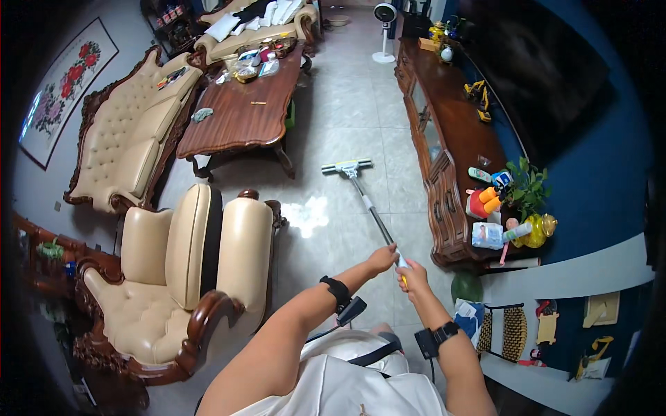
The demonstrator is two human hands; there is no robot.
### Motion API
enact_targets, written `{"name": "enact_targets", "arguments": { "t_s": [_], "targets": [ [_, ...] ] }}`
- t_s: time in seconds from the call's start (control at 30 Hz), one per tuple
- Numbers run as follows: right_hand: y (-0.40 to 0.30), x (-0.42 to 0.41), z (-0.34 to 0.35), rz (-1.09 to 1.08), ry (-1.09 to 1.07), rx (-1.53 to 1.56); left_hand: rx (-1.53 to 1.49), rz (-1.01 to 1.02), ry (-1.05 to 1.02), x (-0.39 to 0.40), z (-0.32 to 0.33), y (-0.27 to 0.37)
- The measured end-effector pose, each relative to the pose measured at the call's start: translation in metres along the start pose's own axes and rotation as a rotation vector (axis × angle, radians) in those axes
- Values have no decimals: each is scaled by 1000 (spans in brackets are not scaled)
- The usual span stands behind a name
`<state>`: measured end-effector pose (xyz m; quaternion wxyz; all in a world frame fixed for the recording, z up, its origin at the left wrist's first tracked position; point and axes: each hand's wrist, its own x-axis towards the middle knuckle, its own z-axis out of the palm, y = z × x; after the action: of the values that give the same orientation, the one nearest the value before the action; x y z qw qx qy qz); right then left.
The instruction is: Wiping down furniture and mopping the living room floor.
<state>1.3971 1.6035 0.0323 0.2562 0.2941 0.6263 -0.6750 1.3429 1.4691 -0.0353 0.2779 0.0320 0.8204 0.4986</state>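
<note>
A roller sponge mop (376,217) with a metal pole slants away from me over the grey tiled floor (359,104). Its wide mop head (347,167) rests flat on the tiles between the coffee table and the TV cabinet. My left hand (383,259) is closed around the pole, just above the grip. Close behind it, my right hand (412,278) holds the light-coloured grip near its yellow end. Both forearms wear black straps with small black devices.
A carved wooden coffee table (239,114) and tufted sofa (125,125) stand at left, with an armchair (151,312) nearer. A long wooden cabinet (447,119) lines the right, a watermelon (466,285) beside its near end. A white fan (384,36) stands far ahead.
</note>
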Motion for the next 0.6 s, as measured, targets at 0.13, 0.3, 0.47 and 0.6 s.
{"name": "enact_targets", "arguments": {
  "t_s": [0.13,0.3,0.47,0.6],
  "targets": [
    [-41,59,41,17,-9,13,-101,-103,5,41,-58,5],
    [-116,137,86,-26,-15,-12,-209,18,6,111,-141,-2],
    [-224,228,114,7,-113,7,-299,-61,-67,185,-244,56],
    [-275,280,144,43,-43,-41,-302,-87,9,244,-283,64]
  ]
}}
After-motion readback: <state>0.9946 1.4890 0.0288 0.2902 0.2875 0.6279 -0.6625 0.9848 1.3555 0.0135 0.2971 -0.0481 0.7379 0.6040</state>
